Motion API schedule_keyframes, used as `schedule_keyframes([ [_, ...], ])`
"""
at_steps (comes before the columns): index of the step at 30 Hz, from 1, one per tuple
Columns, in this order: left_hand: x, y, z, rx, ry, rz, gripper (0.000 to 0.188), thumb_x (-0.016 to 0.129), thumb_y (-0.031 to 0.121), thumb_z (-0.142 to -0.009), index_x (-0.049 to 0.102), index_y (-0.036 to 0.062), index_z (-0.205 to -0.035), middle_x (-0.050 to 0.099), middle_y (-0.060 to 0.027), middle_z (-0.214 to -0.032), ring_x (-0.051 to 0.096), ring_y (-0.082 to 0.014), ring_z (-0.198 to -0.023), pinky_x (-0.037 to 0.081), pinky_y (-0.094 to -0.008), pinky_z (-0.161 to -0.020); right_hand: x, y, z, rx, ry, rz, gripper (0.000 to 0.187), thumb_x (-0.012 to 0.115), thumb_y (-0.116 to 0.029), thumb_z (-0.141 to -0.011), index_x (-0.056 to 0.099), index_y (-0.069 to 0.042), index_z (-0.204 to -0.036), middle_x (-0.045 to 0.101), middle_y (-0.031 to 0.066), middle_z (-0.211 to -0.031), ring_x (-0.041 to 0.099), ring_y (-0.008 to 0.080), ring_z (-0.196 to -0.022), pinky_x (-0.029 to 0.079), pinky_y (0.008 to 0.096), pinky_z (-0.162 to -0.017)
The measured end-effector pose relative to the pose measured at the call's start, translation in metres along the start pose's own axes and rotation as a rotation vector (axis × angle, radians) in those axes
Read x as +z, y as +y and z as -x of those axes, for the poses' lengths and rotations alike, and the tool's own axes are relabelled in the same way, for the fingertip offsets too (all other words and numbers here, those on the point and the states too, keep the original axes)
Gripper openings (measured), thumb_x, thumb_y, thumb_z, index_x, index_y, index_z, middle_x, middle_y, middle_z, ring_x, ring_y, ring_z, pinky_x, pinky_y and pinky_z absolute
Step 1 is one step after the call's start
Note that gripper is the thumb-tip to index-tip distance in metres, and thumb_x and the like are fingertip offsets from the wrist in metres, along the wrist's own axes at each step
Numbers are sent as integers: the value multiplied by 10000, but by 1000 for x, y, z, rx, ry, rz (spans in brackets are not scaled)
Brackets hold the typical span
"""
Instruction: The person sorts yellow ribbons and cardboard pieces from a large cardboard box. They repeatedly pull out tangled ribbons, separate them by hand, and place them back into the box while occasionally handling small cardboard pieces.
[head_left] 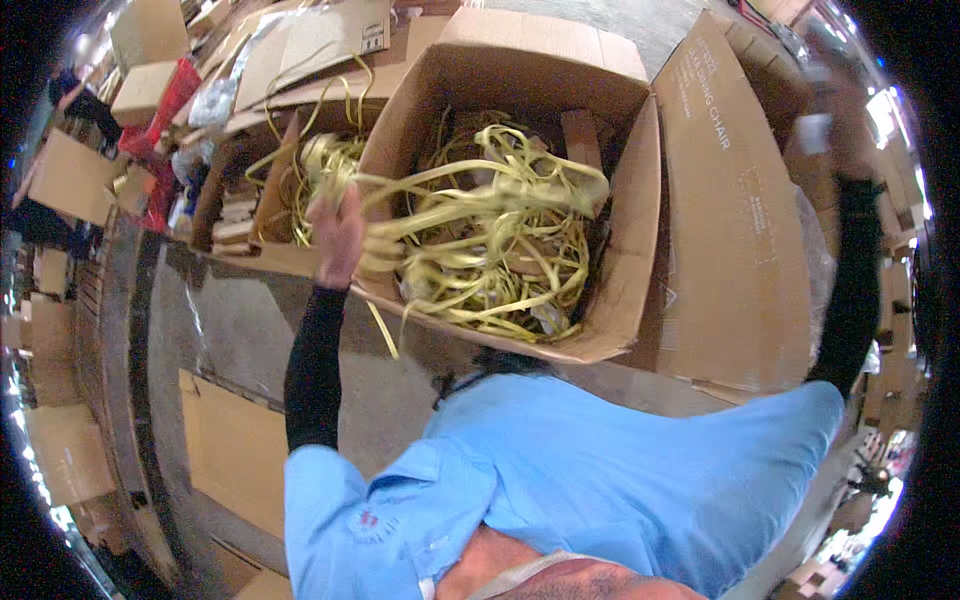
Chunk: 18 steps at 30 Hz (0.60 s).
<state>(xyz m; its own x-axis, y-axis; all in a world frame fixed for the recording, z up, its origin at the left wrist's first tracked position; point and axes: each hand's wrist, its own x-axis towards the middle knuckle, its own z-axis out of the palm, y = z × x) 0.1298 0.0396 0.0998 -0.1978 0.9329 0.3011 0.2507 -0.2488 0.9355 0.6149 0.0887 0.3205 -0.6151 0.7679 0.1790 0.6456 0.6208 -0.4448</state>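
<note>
My left hand (340, 232) is at the left wall of a large open cardboard box (632, 270), its fingers closed around strands of yellow plastic strapping (440, 215). The strands run, smeared by motion, from the hand across the box. Below them a loose tangle of the same strapping (500, 290) fills much of the box. Another coil of yellow strapping (328, 160) bunches just past my fingers, over a neighbouring carton. Far to the right, my right hand (848, 150) is stretched out beyond a tall cardboard panel; it is dark and blurred, and its fingers cannot be made out.
The printed cardboard panel (735, 220) leans along the box's right side. Flattened cardboard (235, 450) lies on the grey floor at left. Farther left are a red wrapped item (165, 125), stacked cartons (72, 178) and a person's dark sleeve (92, 108). Clear plastic (815, 240) hangs at right.
</note>
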Motion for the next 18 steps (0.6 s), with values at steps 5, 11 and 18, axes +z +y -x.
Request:
schedule_keyframes([
  [5,-24,-4,18,302,-265,-450,788,747,620,-759,565,9,-1222,639,-125,-1038,640,-252,-915,513,-400,-777,-182,158,121,763,-117,675,605,596,-437,-924,536,-29,-1366,621,173,-1258,617,235,-1131,499,353,-943],
  [11,-9,49,2,34,-187,219,320,491,274,-1034,672,10,-1050,696,-33,-948,584,-48,-704,489,-197,-629,-135,187,72,727,80,751,727,683,-497,-859,537,27,-1341,609,198,-1286,581,250,-1199,446,381,-1010],
  [18,4,120,18,-142,-234,661,435,436,390,-1046,597,4,-1165,670,-63,-934,647,-124,-768,547,-244,-648,53,-52,-64,-94,-118,-36,642,722,-272,-863,471,-24,-1399,536,142,-1385,512,251,-1278,392,376,-1094],
])
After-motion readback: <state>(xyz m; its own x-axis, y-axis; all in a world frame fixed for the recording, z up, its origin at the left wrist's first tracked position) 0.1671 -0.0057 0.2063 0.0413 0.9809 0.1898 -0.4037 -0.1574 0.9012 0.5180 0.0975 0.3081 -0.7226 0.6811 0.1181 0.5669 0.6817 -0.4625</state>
